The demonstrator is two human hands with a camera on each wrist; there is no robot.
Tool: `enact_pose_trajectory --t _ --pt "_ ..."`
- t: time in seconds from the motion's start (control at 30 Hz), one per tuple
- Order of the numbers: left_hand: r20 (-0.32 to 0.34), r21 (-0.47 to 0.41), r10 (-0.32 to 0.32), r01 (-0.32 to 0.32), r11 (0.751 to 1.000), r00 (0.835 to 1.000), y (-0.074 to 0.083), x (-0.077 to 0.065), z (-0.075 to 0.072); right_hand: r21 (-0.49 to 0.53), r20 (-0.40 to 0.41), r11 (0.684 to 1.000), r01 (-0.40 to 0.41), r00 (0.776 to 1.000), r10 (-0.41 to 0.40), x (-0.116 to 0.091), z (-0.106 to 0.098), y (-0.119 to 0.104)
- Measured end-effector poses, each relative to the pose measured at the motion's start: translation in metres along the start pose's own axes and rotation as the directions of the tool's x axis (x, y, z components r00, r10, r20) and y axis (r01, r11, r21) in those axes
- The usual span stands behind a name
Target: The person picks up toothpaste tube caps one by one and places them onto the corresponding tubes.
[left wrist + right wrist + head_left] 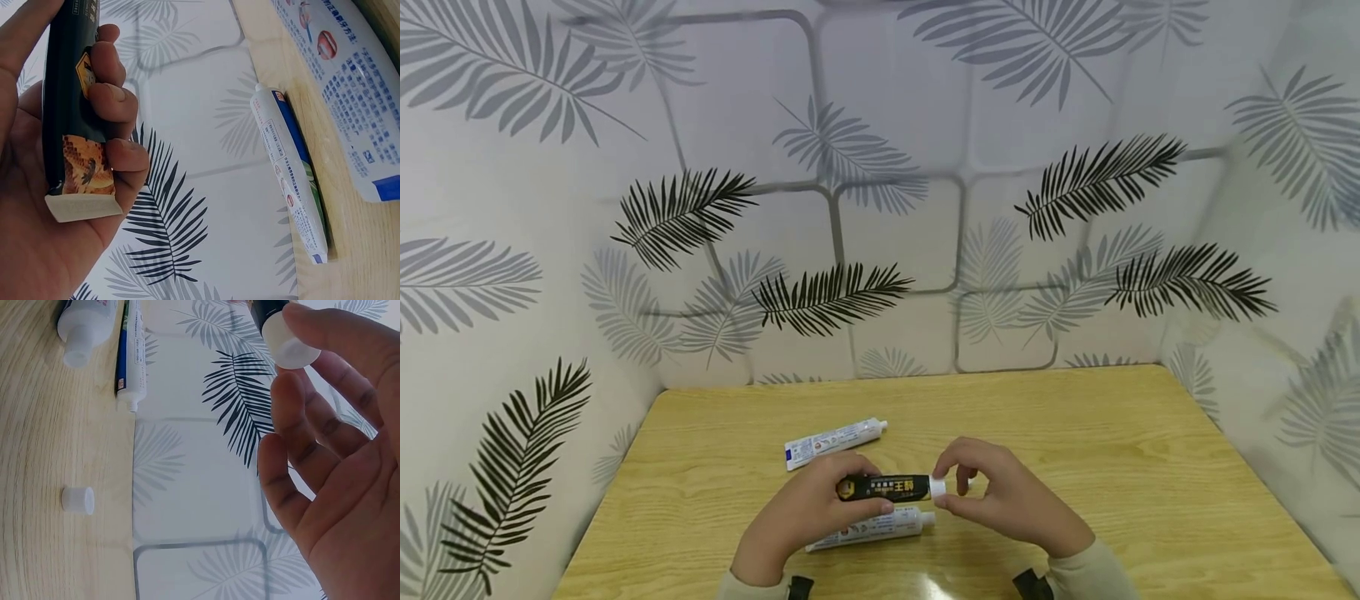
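Above the bench [1097, 442] in the head view, the left hand [811, 504] is gripping the black tube [883, 488]; the right hand [1003, 497] is pinching its white cap [937, 487] with thumb and forefinger, so the step in hand is seemingly working that cap; a far tube [835, 442] and a near tube [880, 527] are lying below; in the left wrist view, the left fingers are curling round the black tube; in the right wrist view, the other right fingers are bending loosely, while a loose cap [78, 500] is lying on the bench; the next move is probably calling for a steady left grip and a right-hand twist, direction unclear.
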State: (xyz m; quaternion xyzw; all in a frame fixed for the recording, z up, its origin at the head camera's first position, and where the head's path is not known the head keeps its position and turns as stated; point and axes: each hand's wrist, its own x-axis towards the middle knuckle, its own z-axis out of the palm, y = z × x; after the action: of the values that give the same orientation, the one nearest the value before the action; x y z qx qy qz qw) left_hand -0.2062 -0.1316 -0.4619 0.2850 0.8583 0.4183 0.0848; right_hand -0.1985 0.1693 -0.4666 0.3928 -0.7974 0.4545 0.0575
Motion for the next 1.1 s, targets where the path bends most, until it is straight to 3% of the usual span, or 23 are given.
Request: enact_pose_trajectory --t 0.27,0.43,0.67,1.1 --pt "-0.023 0.038 0.02 -0.019 0.999 1.0 -0.0003 0.0012 -0.0002 -0.02 0.035 0.997 -0.081 0.996 0.081 -0.0012 -0.0031 0.0" --pt "-0.038 0.08 0.037 -0.034 0.996 0.999 -0.0023 0.0017 0.0016 -0.045 0.013 0.997 -0.068 0.998 0.069 0.0002 -0.0014 -0.0013" --pt "-0.045 0.057 0.019 -0.016 0.998 0.999 -0.0016 0.0016 0.0024 -0.029 0.005 0.998 -0.06 0.998 0.06 0.0001 -0.0006 0.0012" --pt "-0.068 0.104 0.062 -0.055 0.993 0.996 -0.001 0.0014 0.0034 -0.02 0.043 0.983 -0.183 0.982 0.184 0.0006 -0.002 0.0002"
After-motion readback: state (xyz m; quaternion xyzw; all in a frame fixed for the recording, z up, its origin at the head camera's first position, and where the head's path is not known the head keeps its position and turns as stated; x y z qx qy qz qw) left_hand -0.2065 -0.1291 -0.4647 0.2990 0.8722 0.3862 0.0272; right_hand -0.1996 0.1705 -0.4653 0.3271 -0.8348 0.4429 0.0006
